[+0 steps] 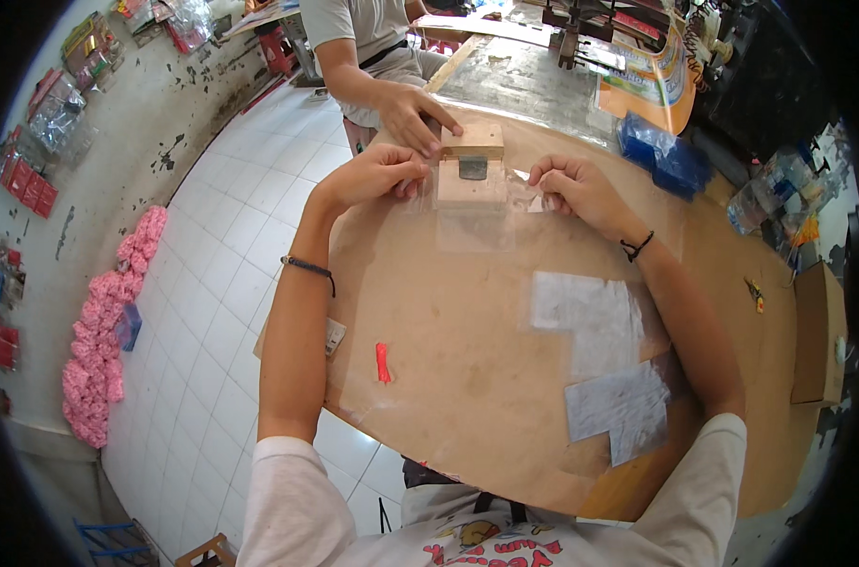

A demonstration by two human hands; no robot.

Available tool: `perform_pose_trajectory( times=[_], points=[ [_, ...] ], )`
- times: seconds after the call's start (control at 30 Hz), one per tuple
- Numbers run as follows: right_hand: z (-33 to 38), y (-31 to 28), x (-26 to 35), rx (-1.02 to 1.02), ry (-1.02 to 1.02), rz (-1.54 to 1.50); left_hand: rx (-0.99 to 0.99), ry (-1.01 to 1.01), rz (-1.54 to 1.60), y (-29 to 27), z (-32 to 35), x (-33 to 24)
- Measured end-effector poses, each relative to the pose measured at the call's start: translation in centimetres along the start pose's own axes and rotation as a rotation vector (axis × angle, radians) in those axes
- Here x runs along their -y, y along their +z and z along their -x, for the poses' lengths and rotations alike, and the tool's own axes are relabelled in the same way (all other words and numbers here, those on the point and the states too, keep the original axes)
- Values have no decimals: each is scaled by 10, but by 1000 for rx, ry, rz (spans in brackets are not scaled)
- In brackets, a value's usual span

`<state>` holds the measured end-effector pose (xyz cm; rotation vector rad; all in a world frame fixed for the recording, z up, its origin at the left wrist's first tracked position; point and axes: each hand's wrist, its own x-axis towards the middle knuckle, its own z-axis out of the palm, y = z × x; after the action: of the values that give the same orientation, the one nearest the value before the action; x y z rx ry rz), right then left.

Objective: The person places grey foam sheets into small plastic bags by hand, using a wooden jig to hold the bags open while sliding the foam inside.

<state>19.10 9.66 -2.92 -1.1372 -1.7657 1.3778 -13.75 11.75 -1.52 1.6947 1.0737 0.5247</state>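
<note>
A small pale wooden block (473,196) with a dark metal piece (473,168) on it sits at the far side of the table. Thin clear plastic film (476,233) lies about the block and sticks out on its near side. My left hand (399,176), its fingers pinched, grips the film at the block's left. To the right of the block, my right hand (566,187) pinches the film between thumb and fingers. A co-worker's hand (412,115) touches an upper wooden piece (475,139) just behind the block.
Two stacks of clear plastic pieces (590,317) lie at right, near my forearm. A small red strip (382,363) rests on the brown table (448,378). Blue plastic packs (663,156) lie at the far right, with a cardboard box (819,335) at the right edge.
</note>
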Motion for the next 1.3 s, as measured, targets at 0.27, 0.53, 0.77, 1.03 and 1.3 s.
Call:
perform_pose_trajectory(
  times=[0.27,0.53,0.77,1.03,1.3],
  points=[
    [2,1,-1,-59,-55,51,-44,31,7,2,-2,3],
    [2,4,0,-94,-49,89,-66,-12,-34,3,1,-3],
    [2,5,0,-93,-42,85,-60,3,-16,1,0,1],
    [0,3,-8,-101,-52,105,-49,9,-24,1,0,0],
    [-2,1,-10,-98,-63,100,-53,-1,-8,1,1,1]
  ],
)
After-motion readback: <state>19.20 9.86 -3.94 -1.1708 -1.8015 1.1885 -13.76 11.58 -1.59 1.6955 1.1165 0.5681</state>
